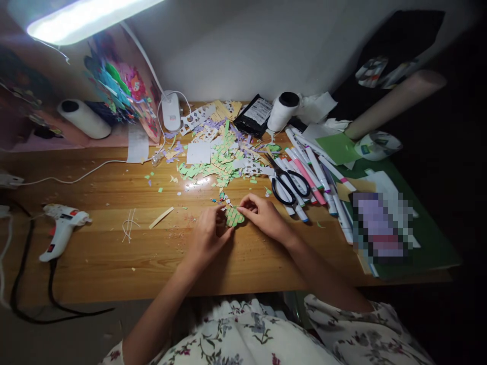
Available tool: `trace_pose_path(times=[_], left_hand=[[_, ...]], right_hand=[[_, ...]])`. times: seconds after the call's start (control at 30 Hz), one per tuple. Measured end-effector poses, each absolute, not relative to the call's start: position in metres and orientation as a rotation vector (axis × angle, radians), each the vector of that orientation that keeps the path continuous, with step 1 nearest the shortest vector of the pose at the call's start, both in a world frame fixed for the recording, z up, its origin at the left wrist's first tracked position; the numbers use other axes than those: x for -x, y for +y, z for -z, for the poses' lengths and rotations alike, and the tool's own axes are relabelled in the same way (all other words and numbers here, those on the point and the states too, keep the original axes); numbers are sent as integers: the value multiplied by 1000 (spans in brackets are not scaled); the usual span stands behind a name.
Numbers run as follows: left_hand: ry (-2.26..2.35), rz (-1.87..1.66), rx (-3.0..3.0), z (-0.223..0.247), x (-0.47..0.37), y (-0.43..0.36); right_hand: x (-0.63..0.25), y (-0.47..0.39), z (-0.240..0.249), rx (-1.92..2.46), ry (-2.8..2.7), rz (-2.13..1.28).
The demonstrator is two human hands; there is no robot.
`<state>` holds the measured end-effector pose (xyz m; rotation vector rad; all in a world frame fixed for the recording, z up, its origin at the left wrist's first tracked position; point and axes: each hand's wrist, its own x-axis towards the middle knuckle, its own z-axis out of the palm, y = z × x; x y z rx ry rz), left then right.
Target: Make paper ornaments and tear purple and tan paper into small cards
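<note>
Between my hands is a small green paper piece (235, 217) with pale yellow strips across it, just above or on the wooden desk. The thumb and fingers of my left hand (208, 229) close on its left edge. At its upper right edge, my right hand (261, 213) pinches with thumb and forefinger. A few tiny colourful bits (222, 196) lie just beyond the piece; what they are is too small to tell. Past them spreads a heap of green, yellow and purple paper scraps (222, 159).
Black-handled scissors (289, 185) rest on several markers (310, 167) to the right. A white glue gun (63, 228) with a black cord lies at the left. Thread spools (280, 114) stand or lie at the back. A lamp (91, 20) hangs over the upper left.
</note>
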<state>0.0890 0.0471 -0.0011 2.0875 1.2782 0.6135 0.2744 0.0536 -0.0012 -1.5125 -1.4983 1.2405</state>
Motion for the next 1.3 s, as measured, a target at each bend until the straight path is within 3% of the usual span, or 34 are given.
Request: trace_pose_path(times=[0.6,0.83,1.3], left_hand=[[1067,-555,-2227,-4,-78,55],[1054,-527,-2225,-3,-77,56],[1111,-567,-2197,-3,-79,51]], right_hand=[[-276,60,1,1416,-1363,-1507],[-275,58,0,1507,-1468,-1410],[-278,58,7,1427,-1356,-1529]])
